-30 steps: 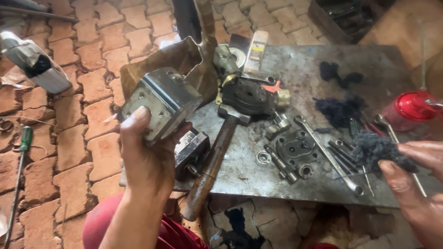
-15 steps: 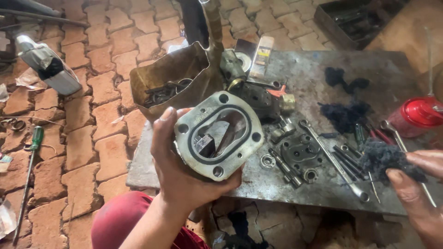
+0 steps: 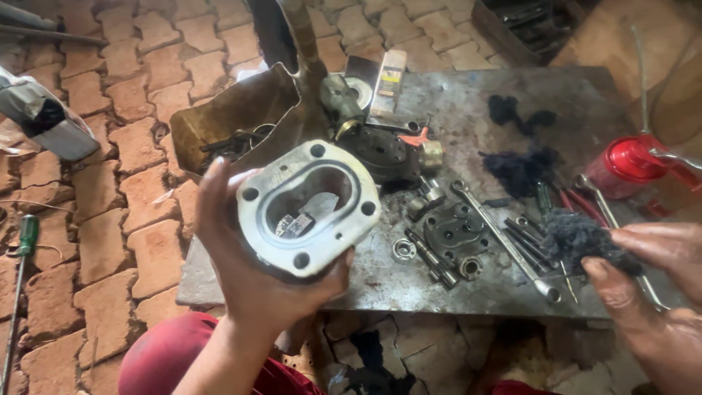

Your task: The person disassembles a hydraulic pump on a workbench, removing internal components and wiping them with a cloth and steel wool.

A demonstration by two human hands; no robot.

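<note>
Change: since a second ago we have turned the metal housing (image 3: 307,208) over, so its open face with the oval hollow and four bolt holes now looks up at us; half a second ago it was already turned, and now it sits a little lower and nearer.
Left hand (image 3: 248,271): we grip the housing from below and behind, fingers wrapped around its rim, holding it up over the near left corner of the metal plate (image 3: 453,95).
Right hand (image 3: 651,292): we pinch a dark rag (image 3: 585,238) between thumb and fingers, low at the right edge, well apart from the housing.
What this means: with the hollow exposed and the rag held ready, we judge the inside is open to inspection or wiping.
On the plate: a long wrench (image 3: 504,238), a small bearing (image 3: 404,250), a round cover (image 3: 453,230) and more dark rags (image 3: 521,170) lie loose.
Nearby: a red oil can (image 3: 629,164) stands at the right, and a green-handled screwdriver (image 3: 22,256) lies on the brick floor (image 3: 95,234).
</note>
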